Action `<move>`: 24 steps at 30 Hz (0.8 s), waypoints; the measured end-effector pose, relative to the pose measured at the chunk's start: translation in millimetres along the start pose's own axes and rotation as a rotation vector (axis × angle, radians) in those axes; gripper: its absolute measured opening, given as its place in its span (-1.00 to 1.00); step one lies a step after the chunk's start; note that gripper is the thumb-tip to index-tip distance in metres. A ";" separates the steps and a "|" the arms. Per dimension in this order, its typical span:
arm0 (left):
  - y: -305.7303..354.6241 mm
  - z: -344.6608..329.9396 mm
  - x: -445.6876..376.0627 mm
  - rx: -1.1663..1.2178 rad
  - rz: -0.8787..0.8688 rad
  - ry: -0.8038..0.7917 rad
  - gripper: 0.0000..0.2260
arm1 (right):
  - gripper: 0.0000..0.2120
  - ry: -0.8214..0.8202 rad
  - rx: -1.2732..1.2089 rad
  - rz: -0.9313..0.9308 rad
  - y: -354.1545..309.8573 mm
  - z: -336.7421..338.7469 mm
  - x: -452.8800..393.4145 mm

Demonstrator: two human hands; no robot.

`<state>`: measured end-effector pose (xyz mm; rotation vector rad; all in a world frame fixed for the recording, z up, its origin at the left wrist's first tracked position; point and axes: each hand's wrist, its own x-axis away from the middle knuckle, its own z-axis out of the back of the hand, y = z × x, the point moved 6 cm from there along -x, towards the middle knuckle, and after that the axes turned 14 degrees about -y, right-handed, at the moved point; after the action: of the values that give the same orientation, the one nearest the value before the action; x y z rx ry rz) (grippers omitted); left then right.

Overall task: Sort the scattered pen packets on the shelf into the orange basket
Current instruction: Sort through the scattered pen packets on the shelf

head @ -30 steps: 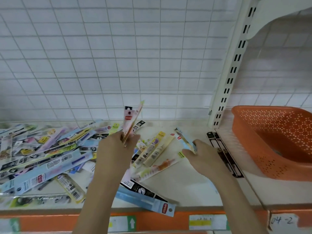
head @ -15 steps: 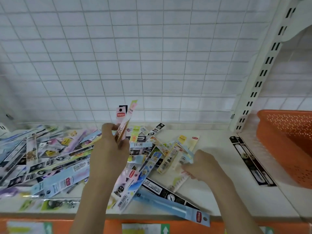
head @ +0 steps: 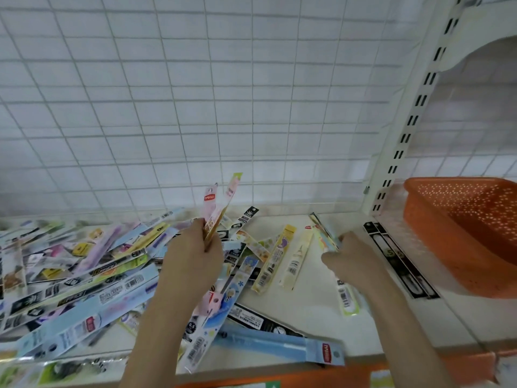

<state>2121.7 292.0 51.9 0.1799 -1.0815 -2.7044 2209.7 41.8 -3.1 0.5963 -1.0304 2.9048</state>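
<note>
Orange basket (head: 458, 231) is set on shelf (head: 307, 309) at right; contents can't be told. Upright packets (head: 221, 208) are gripped by left hand (head: 193, 261); a packet (head: 326, 236) is pinched by right hand (head: 355, 261).

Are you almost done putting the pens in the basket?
Not nearly. No packets show in the orange basket. The left hand holds a small bunch of packets, the right hand grips another packet, and a big pile remains.
</note>
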 end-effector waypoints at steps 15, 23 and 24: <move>-33.3 28.2 10.7 -0.006 0.102 0.076 -0.67 | -0.74 0.055 0.399 -0.039 -39.0 -26.3 -38.6; -34.5 22.6 7.1 0.018 0.080 0.043 -0.69 | -0.71 -0.028 0.282 0.026 -61.5 -21.0 -30.6; -35.1 22.6 6.5 0.029 0.080 0.041 -0.69 | -0.70 -0.050 0.260 0.054 -66.6 -24.4 -29.6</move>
<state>2105.3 330.1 43.7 0.1911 -1.0925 -2.6043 2237.1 112.5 9.5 0.6605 -0.6861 3.1127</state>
